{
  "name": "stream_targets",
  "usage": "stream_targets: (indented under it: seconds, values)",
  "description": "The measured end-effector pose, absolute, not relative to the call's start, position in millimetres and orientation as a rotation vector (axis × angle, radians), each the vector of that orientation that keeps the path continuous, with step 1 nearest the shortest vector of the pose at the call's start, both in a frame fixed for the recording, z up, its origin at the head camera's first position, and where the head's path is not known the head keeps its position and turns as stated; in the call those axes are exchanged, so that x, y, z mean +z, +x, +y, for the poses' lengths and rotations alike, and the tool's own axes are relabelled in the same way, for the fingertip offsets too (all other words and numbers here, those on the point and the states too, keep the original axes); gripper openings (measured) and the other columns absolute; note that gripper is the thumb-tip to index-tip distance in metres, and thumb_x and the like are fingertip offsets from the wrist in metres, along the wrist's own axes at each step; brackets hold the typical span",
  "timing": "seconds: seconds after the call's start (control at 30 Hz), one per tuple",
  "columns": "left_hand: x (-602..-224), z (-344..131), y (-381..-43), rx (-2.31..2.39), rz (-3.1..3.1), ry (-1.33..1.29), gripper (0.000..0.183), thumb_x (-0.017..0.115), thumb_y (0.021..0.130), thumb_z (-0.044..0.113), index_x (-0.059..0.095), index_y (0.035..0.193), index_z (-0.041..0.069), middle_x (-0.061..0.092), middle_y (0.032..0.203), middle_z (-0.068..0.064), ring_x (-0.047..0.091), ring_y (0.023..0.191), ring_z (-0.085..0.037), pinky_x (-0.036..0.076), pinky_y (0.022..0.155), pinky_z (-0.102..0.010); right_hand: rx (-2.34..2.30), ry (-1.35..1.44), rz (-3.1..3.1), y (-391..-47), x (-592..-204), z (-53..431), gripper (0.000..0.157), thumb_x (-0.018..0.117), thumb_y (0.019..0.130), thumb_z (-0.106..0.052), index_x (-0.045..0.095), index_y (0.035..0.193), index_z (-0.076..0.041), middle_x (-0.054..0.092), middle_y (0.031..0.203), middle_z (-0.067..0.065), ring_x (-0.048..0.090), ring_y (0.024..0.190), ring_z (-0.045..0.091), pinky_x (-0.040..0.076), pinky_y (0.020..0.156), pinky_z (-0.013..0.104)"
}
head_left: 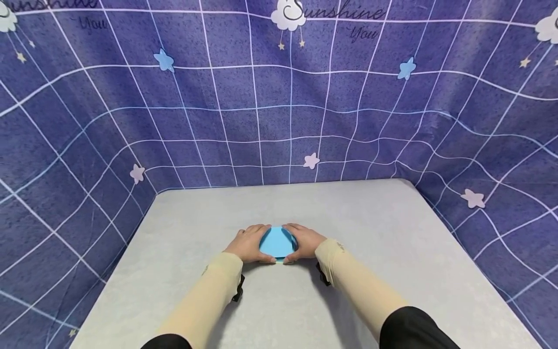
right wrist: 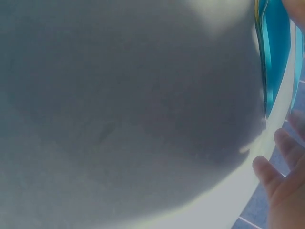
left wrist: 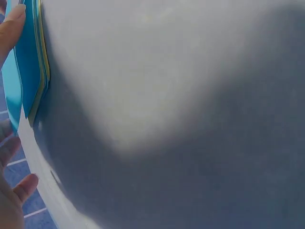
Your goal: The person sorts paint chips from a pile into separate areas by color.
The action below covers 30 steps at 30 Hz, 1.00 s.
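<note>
A small stack of blue paper (head_left: 276, 242) is between my two hands, over the middle of the table. My left hand (head_left: 249, 244) holds its left side, thumb at the near edge and fingers toward the far edge. On the opposite side, my right hand (head_left: 303, 241) grips it in the same way. Seen from the left wrist, the stack (left wrist: 31, 62) has several layers, blue with yellowish edges beneath, and the top layer stands apart from those under it. In the right wrist view the blue layers (right wrist: 276, 57) also spread apart, and part of the right hand (right wrist: 289, 191) shows below them.
The pale grey table (head_left: 200, 208) extends around both hands. A purple-blue cloth (head_left: 270, 126) with grid lines, stars and clouds hangs behind the table and along its sides. Dark shadows of the arms fall on the tabletop.
</note>
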<state>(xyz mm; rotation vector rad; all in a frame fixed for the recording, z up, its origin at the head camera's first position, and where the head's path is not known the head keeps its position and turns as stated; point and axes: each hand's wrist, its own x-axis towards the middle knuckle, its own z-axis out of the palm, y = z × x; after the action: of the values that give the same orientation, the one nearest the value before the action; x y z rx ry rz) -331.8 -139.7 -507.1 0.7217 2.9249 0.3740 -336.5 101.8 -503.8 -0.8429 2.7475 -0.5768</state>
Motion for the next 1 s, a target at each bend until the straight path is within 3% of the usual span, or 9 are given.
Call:
stream_targets:
  seconds: [0.33,0.77,1.0]
  values:
    - [-508,-131,-330,0.406,2.933,0.751,0.108,0.089,0.074,0.059,0.043,0.157,0.009,0.046,0.156,-0.014,0.043,0.143,-0.033,0.038,0.111,-0.055,-0.603,-0.837,2.780,-331,-499,115,0.106,0.089,0.079,-0.050,0.036,0.160,-0.007,0.039,0.161,0.014,0.046,0.141,0.035,0.041,0.112,0.049]
    - [-512,-110,-333,0.360,2.912,0.790,0.108,0.086,0.075,0.063,0.041,0.159,0.011,0.046,0.156,-0.013,0.043,0.143,-0.031,0.037,0.111,-0.055,-0.611,-0.780,2.782,-324,-502,136,0.104,0.089,0.080,-0.048,0.036,0.160,-0.008,0.039,0.161,0.013,0.043,0.143,0.034,0.038,0.115,0.049]
    - [-510,-94,-332,0.395,2.918,0.843,0.107,0.086,0.075,0.062,0.043,0.157,0.009,0.047,0.154,-0.015,0.045,0.141,-0.033,0.039,0.109,-0.056,-0.594,-0.765,2.781,-325,-506,150,0.115,0.087,0.079,-0.053,0.027,0.162,-0.001,0.030,0.166,0.017,0.035,0.149,0.034,0.034,0.118,0.047]
